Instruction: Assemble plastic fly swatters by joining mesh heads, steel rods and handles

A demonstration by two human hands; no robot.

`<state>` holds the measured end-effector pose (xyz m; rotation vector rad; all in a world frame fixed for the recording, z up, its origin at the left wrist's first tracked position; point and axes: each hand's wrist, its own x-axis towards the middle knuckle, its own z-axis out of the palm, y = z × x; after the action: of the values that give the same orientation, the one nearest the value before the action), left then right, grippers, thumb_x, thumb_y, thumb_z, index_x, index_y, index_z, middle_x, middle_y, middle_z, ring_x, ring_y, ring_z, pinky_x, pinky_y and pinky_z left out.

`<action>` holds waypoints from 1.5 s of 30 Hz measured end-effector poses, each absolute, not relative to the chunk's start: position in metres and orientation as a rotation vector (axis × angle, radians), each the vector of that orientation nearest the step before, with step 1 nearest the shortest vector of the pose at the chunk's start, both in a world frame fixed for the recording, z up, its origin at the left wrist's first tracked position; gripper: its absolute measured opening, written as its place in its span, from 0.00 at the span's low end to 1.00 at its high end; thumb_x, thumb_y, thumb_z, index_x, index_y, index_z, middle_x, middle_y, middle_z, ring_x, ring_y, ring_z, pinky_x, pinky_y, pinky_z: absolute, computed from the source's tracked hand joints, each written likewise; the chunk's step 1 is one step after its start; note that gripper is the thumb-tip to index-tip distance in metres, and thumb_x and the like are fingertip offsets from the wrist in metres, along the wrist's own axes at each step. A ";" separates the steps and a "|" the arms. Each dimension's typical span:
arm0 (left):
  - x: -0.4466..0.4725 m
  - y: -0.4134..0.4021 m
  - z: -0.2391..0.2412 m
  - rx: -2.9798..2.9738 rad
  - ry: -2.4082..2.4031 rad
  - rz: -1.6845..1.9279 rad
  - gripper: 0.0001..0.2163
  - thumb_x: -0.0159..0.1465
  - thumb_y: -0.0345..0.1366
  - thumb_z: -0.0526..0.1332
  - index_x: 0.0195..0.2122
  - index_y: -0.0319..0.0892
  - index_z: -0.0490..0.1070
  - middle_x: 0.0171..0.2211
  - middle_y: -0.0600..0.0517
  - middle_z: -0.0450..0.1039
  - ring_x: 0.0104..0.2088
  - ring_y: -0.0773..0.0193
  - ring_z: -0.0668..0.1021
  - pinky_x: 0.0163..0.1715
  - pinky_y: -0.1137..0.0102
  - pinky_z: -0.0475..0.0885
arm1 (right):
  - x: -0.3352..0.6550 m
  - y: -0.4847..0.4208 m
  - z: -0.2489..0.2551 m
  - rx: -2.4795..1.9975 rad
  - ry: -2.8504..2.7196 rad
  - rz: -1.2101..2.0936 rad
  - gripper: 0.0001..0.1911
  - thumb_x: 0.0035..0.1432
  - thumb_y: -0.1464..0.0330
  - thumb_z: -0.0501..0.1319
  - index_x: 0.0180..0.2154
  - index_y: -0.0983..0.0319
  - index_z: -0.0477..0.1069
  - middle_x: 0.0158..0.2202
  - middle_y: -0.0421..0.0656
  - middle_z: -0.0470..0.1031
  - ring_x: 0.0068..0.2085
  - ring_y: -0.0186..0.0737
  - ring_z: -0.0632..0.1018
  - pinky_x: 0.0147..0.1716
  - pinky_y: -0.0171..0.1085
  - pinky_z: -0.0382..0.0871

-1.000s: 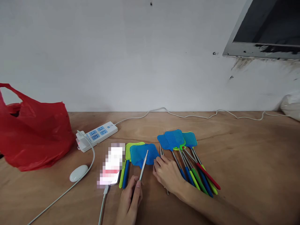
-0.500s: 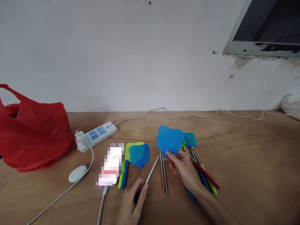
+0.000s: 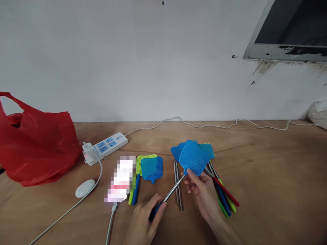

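In my left hand [image 3: 146, 217], closed at the lower middle, is a fly swatter handle [image 3: 171, 193] with a dark blue grip and a slim metal rod slanting up to the right. My right hand [image 3: 203, 192] pinches the neck of a blue mesh swatter head [image 3: 194, 157] between thumb and fingers. The rod's tip meets that neck; how deep it sits is hidden. Behind this head lie other swatters with red, blue and green grips [image 3: 228, 194], fanned out on the table. Two bare metal rods [image 3: 177, 185] lie between my hands.
Left of my hands lie a loose blue swatter head [image 3: 152, 168], yellow-green mesh [image 3: 138, 163] and a blurred-out phone [image 3: 121, 180] on a cable. Farther left are a white oval object [image 3: 85, 188], a power strip [image 3: 112, 144] and a red plastic bag [image 3: 43, 146]. A wall stands behind.
My left hand has raised the rod up and right to the swatter head's neck. My right hand has tilted the head to the right, its neck now pointing at the rod.
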<state>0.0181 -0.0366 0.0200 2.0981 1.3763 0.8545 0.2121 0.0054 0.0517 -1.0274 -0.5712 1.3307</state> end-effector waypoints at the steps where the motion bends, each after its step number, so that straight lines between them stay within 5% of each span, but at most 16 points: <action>1: 0.018 -0.036 0.019 2.121 1.382 0.857 0.12 0.74 0.42 0.51 0.37 0.48 0.70 0.30 0.55 0.78 0.29 0.61 0.82 0.28 0.75 0.70 | 0.213 0.004 0.051 -1.031 -0.565 1.320 0.16 0.42 0.59 0.77 0.28 0.63 0.77 0.24 0.41 0.77 0.25 0.35 0.74 0.19 0.31 0.63; 19: 0.024 -0.035 0.021 2.399 1.435 0.856 0.15 0.75 0.44 0.46 0.38 0.48 0.70 0.32 0.54 0.82 0.25 0.60 0.82 0.22 0.73 0.68 | 0.209 -0.014 0.033 -1.006 -0.568 1.233 0.17 0.44 0.57 0.76 0.24 0.61 0.75 0.23 0.41 0.77 0.25 0.36 0.74 0.22 0.33 0.67; 45: 0.019 -0.028 0.034 2.298 1.413 0.603 0.12 0.73 0.42 0.50 0.38 0.48 0.71 0.29 0.54 0.79 0.29 0.58 0.81 0.30 0.71 0.67 | 0.207 -0.012 0.036 -1.060 -0.541 1.172 0.21 0.42 0.54 0.75 0.25 0.60 0.70 0.19 0.37 0.72 0.20 0.35 0.72 0.16 0.33 0.66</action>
<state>0.0189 -0.0278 0.0338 2.2983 1.4126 0.6033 0.2068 -0.0117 0.0356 -1.0604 -0.5412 1.1723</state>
